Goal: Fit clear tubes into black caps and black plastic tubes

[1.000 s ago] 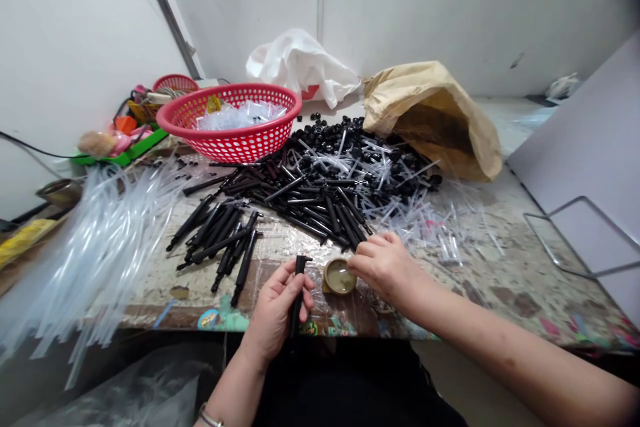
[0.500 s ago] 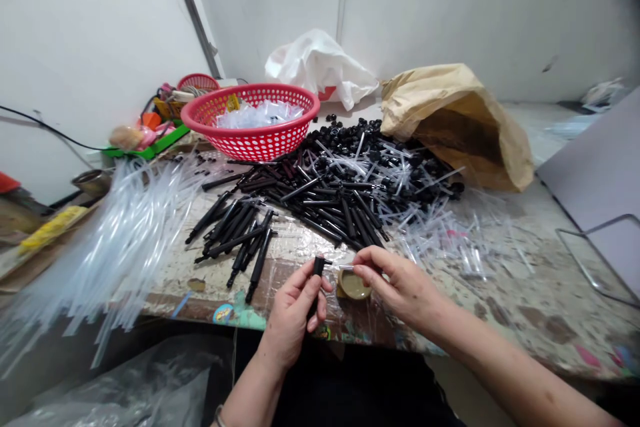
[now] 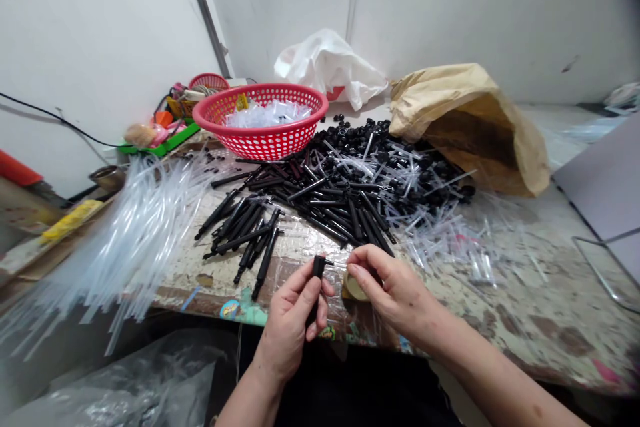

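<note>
My left hand (image 3: 295, 310) is closed around a black plastic tube (image 3: 319, 267). The tube stands roughly upright, its thin side spout pointing right; its lower part is hidden by my fingers. Thumb and forefinger of my right hand (image 3: 383, 277) are pinched just right of that spout, on a short clear tube mostly covered by the fingertips. Whether the clear tube touches the spout I cannot tell. Partly behind my right hand sits a small round tan dish (image 3: 354, 285). Similar black tubes (image 3: 243, 227) lie on the table beyond my left hand.
Long clear tubes (image 3: 145, 213) hang over the table's left front edge. A red basket (image 3: 265, 143) of clear pieces stands behind the black tubes. Short clear tubes (image 3: 445, 240) and black caps (image 3: 370, 140) are heaped before a brown paper bag (image 3: 465, 93). A metal wire handle (image 3: 600, 267) is at right.
My right hand has moved a little left, closer to the spout, and now covers more of the dish and the clear tube. The view has turned slightly left.
</note>
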Motion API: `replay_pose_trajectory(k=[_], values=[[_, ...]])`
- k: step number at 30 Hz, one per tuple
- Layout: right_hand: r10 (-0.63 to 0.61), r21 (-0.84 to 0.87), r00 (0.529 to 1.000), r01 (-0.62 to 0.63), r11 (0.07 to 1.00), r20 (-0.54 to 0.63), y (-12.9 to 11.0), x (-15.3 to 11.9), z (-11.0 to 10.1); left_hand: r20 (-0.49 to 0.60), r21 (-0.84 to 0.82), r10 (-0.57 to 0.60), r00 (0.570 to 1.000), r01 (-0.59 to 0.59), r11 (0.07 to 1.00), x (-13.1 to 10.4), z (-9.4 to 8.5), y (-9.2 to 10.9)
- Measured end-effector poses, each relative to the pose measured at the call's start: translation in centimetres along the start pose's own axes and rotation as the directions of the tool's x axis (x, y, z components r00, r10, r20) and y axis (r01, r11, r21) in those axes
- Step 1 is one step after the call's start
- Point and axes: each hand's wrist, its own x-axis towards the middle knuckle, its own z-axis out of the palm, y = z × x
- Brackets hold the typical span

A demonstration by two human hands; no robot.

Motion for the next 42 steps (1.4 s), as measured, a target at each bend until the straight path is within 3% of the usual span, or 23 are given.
replay_pose_trajectory(k=[8, 19, 26, 31, 35, 38, 40, 42], values=[[0.004, 0.024, 1.000, -0.005, 1.000, 0.018, -0.7, -0.5, 0.0, 0.017, 0.051, 0.013, 1.000, -0.014, 0.999, -0.6, 0.1, 0.4], [-0.101, -0.019, 0.994, 0.102, 0.995, 0.044, -1.0, -0.6, 0.4, 0.099, 0.133, -0.051, 0.994, 0.037, 0.990, -1.1, -0.1, 0.8], [-0.141, -0.096, 0.989, 0.144, 0.985, 0.039, -0.5, -0.3, 1.4, 0.118, 0.102, -0.108, 0.987, 0.096, 0.990, -1.1, -0.2, 0.6], [-0.104, -0.081, 0.991, 0.111, 0.991, 0.080, -0.6, 0.6, 2.9, 0.114, 0.078, -0.123, 0.986, 0.114, 0.990, -0.9, -1.0, 0.6], [-0.119, 0.005, 0.985, 0.119, 0.993, 0.122, -0.8, 1.4, 3.7, 0.075, 0.170, -0.043, 0.996, 0.030, 0.985, -0.8, -2.2, 0.7], [-0.139, 0.015, 0.986, 0.139, 0.990, 0.091, -0.5, 2.3, 3.6, -0.046, 0.303, 0.087, 0.995, -0.069, 0.951, -0.3, -3.6, 1.5], [-0.144, -0.022, 0.988, 0.146, 0.989, 0.053, 0.2, 3.4, 3.2, -0.157, 0.406, 0.213, 0.964, -0.134, 0.904, 0.5, -5.2, 2.7], [-0.141, -0.083, 0.988, 0.146, 0.986, 0.066, 0.9, 5.1, 2.8, -0.233, 0.550, 0.354, 0.906, -0.178, 0.816, 2.0, -7.2, 4.5]])
